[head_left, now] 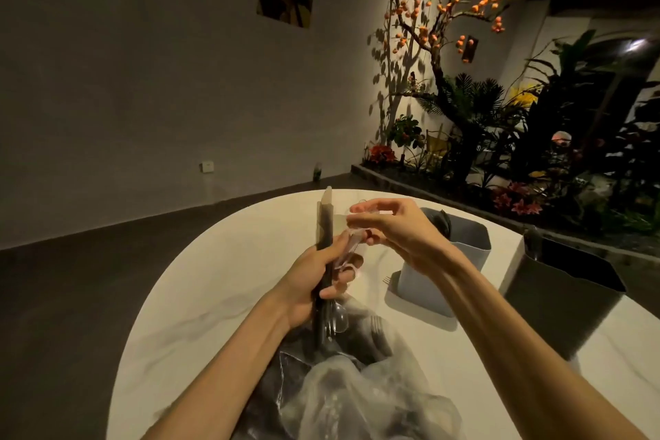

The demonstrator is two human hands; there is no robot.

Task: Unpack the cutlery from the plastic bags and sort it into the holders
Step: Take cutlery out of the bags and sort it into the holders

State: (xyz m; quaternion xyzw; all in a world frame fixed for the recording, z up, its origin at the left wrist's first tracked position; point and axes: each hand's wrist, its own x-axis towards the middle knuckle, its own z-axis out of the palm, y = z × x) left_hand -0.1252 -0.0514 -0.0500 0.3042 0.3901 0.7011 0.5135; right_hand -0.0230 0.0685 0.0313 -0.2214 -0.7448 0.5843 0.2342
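My left hand (314,282) grips a wrapped cutlery pack (324,225) upright above the white table (200,296); a clear spoon bowl (339,319) and fork tines stick out below my fist. My right hand (393,229) pinches the thin clear wrapper (351,243) beside the pack's upper part. A crumpled plastic bag (339,389) with several more dark cutlery pieces lies on the table under my forearms. Two holders stand at the right: a grey one (457,261) with dark cutlery inside, and a black one (557,289).
A loose fork (386,280) lies beside the grey holder's left foot. The round table ends at the left and far side over a dark floor. A planter bed with a lit decorative tree (446,64) runs behind the table at the right.
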